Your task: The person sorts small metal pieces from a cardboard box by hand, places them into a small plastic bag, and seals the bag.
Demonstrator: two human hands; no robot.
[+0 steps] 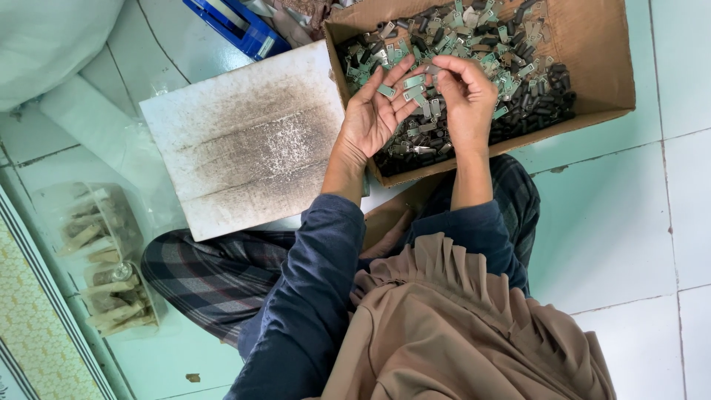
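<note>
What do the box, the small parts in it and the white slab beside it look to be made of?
Box: brown corrugated cardboard, matte, with soft folded edges. Small parts: likely metal, some pale green, some dark, a few glinting. Those in the left hand and right hand look alike. White slab: hard to tell, perhaps foam or painted board, stained grey.

Brightness: bright, even daylight across the whole view; the pale floor tiles (607, 222) look slightly washed out.
Light source: soft and diffuse; its direction cannot be told.
Shadows: faint, soft-edged, gathered under the cardboard box (592, 44) and beside the seated person's legs.
Glare: mild sheen on the clear plastic bag (104, 259) at lower left.
Focus: sharp at the left hand (374, 111) and right hand (466, 100); the small parts in the box are distinct.
Blur: none from motion.
Distortion: tile lines bend slightly toward the frame edges.
</note>
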